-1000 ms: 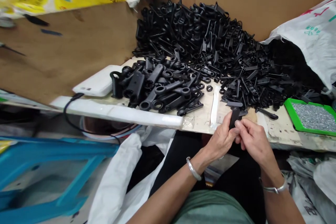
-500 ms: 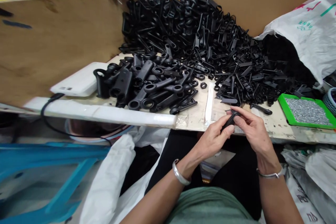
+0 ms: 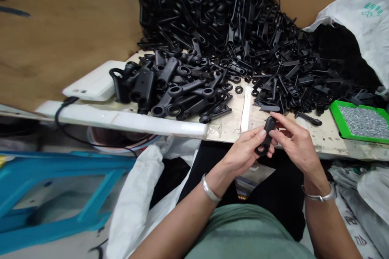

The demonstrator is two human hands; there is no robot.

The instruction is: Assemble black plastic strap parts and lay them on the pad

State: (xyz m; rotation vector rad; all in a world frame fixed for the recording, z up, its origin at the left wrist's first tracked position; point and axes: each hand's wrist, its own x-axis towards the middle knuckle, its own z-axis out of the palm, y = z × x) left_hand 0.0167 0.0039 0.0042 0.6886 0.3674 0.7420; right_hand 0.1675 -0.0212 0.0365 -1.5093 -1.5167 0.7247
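Note:
A black plastic handle part (image 3: 268, 135) with a ring at its lower end is held between both hands, just off the table's front edge. My left hand (image 3: 246, 149) grips it from the left, thumb on its face. On its right side, my right hand (image 3: 293, 139) pinches the upper part with thumb and forefinger. Beyond the hands lie several similar ringed black parts (image 3: 191, 93) to the left and a heap of smaller black pieces (image 3: 291, 77) to the right. Fingers hide some of the held part.
A green tray (image 3: 340, 123) of tiny silvery pieces stands at the right. A white box (image 3: 94, 81) with a black cable sits at the left, behind a white foam strip (image 3: 127, 121). Cardboard walls (image 3: 69, 36) enclose the large black pile (image 3: 206, 16). A blue stool (image 3: 69, 218) stands lower left.
The held part has turned: its long flat face and lower ring now show, where before it was mostly covered by the fingers. The camera view has tilted downward slightly.

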